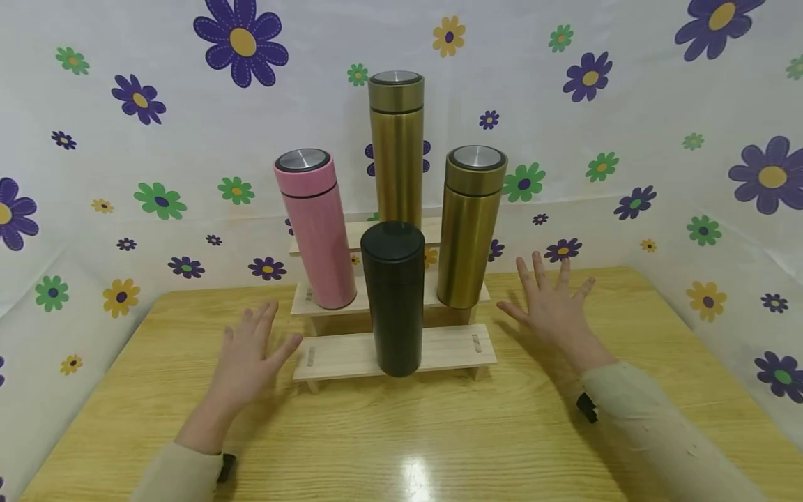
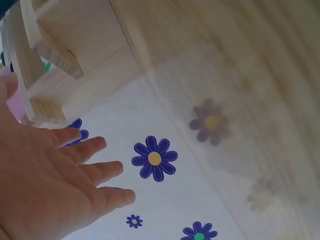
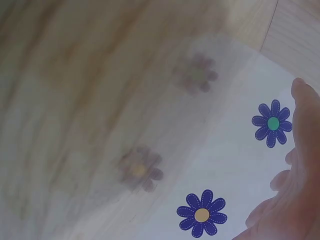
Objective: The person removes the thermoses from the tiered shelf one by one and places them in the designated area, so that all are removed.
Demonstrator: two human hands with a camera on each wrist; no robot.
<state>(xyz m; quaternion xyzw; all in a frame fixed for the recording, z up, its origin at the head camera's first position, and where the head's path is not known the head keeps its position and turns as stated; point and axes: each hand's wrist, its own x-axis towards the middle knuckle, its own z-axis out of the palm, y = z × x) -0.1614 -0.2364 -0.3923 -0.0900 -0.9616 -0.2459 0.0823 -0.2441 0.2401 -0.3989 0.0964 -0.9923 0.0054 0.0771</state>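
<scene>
Four thermos flasks stand upright on a tiered wooden stand. A black flask [image 1: 396, 307] is on the lowest step [image 1: 339, 354]. On the middle step are a pink flask [image 1: 320, 240] at the left and a gold flask [image 1: 470, 237] at the right. A taller-standing gold flask [image 1: 398, 153] occupies the top step, its base hidden behind the black one. My left hand [image 1: 247, 359], fingers spread, is left of the stand and touches no flask. To the right of the stand is my right hand [image 1: 555, 310], also with spread fingers and holding nothing.
The stand is on a wood-grain table [image 1: 376, 439]. Behind and at both sides hangs a white cloth [image 1: 326, 42] printed with flowers. In the left wrist view, the stand's wooden legs [image 2: 55, 55] are close to the left hand.
</scene>
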